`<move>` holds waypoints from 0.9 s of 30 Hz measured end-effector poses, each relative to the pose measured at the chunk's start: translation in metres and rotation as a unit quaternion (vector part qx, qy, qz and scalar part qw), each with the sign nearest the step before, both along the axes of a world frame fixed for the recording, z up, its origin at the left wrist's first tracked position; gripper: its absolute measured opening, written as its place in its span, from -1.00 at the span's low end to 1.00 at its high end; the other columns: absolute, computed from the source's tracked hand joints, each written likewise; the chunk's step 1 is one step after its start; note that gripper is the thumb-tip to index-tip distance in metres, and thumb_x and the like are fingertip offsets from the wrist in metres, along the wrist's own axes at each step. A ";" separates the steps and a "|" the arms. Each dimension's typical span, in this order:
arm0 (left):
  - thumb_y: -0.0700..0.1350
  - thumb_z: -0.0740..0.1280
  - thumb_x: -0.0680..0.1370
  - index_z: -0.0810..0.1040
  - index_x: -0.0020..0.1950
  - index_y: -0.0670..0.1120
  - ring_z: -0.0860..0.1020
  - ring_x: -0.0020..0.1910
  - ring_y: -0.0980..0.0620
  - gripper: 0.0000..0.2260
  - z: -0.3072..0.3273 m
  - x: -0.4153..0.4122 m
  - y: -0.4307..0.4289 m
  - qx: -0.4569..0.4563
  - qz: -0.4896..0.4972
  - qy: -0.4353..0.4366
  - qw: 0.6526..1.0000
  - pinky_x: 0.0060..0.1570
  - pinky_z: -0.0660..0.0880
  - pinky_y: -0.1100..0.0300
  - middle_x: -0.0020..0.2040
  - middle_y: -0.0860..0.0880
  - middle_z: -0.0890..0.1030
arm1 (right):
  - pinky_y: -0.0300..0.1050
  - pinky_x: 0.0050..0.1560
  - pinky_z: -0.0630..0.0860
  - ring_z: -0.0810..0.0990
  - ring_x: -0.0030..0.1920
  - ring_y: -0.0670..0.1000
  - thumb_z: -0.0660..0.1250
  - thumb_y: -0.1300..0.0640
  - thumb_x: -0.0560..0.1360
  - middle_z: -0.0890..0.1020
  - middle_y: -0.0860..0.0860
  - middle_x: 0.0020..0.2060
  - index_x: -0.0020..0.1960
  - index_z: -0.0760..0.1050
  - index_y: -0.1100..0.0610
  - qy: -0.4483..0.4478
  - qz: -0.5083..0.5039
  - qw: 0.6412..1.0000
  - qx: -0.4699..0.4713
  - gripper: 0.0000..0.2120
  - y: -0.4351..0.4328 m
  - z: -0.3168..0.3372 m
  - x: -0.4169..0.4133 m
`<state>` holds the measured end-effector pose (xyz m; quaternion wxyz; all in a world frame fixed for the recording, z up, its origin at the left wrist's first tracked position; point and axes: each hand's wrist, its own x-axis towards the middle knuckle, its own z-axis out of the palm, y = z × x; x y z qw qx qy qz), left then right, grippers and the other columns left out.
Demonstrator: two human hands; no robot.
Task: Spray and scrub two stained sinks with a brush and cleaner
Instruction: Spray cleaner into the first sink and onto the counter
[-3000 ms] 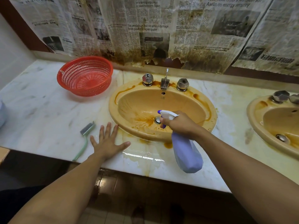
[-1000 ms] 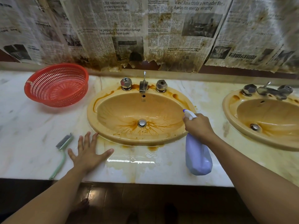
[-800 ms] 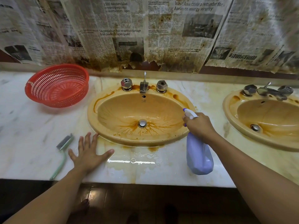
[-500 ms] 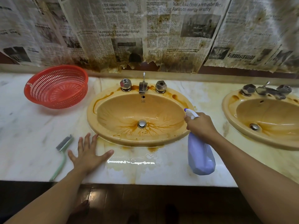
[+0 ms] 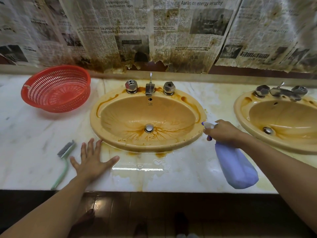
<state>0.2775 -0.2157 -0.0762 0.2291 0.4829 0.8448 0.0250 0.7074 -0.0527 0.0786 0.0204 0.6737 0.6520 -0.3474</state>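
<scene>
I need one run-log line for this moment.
right hand: grips spray bottle, nozzle toward left sink | left hand: flat on countertop | brush: beside left hand

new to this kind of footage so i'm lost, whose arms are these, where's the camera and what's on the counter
No machine here: a person's two bare arms, filmed by one camera worn on their head, looking down. The left hand lies flat, fingers spread, on the wet marble counter. The right hand grips a purple spray bottle by its trigger head, nozzle toward the brown-stained sink. A green-handled brush lies left of the left hand, a red plastic basket behind it. A second stained sink sits to the right. Stained newspaper covers the wall.
</scene>
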 end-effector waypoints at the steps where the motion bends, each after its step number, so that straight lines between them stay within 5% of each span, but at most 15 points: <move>1: 0.70 0.06 0.29 -0.18 0.65 0.28 -0.40 0.60 0.09 0.04 0.000 0.000 0.000 0.000 0.000 0.000 1.000 0.45 -0.33 -0.39 0.64 0.20 -0.34 | -0.25 -0.20 0.38 0.55 -0.12 -0.14 0.26 0.03 0.58 0.71 -0.04 -0.15 -0.09 0.62 0.01 -0.007 0.010 1.000 -0.014 -0.82 0.001 0.004 -0.001; 4: 0.72 0.04 0.27 -0.18 0.64 0.28 -0.40 0.60 0.10 0.06 -0.001 -0.001 0.000 -0.001 0.002 0.001 1.000 0.45 -0.32 -0.40 0.64 0.21 -0.34 | -0.22 -0.25 0.36 0.54 -0.16 -0.05 0.26 0.13 0.56 0.68 -0.01 -0.22 -0.19 0.67 0.19 -0.032 0.011 0.999 -0.020 -0.73 0.005 0.015 -0.006; 13: 0.73 0.01 0.25 -0.19 0.65 0.28 -0.39 0.61 0.09 0.07 -0.003 -0.002 0.000 -0.002 -0.004 0.006 1.000 0.47 -0.29 -0.40 0.64 0.20 -0.34 | -0.16 -0.26 0.42 0.58 -0.27 0.01 0.21 0.17 0.58 0.72 0.09 -0.20 -0.22 0.51 0.09 -0.107 0.073 0.991 -0.029 -0.78 0.023 0.038 -0.028; 19: 0.76 -0.05 0.20 -0.18 0.65 0.27 -0.39 0.60 0.09 0.11 -0.004 -0.002 0.000 0.006 -0.006 0.001 1.000 0.46 -0.31 -0.41 0.64 0.20 -0.33 | -0.10 -0.10 0.52 0.64 -0.05 0.06 0.23 0.06 0.58 0.70 0.06 -0.23 0.27 0.56 0.10 -0.111 0.084 0.990 -0.028 -0.69 0.039 0.034 -0.040; 24: 0.77 -0.07 0.19 -0.18 0.65 0.26 -0.40 0.60 0.08 0.13 -0.003 -0.003 0.000 0.006 -0.006 0.002 1.000 0.46 -0.32 -0.41 0.64 0.19 -0.34 | -0.17 -0.21 0.44 0.59 -0.14 0.05 0.24 0.08 0.58 0.73 0.15 -0.12 -0.08 0.55 0.10 -0.083 0.059 0.995 -0.025 -0.84 0.037 0.022 -0.045; 27: 0.77 -0.08 0.18 -0.18 0.65 0.26 -0.39 0.60 0.08 0.14 -0.003 -0.002 0.001 0.008 -0.004 0.004 1.000 0.46 -0.32 -0.40 0.64 0.19 -0.34 | -0.18 -0.16 0.45 0.62 -0.08 0.03 0.21 0.11 0.58 0.74 0.15 -0.16 0.04 0.54 0.07 -0.053 0.049 0.997 -0.017 -0.85 0.032 0.013 -0.042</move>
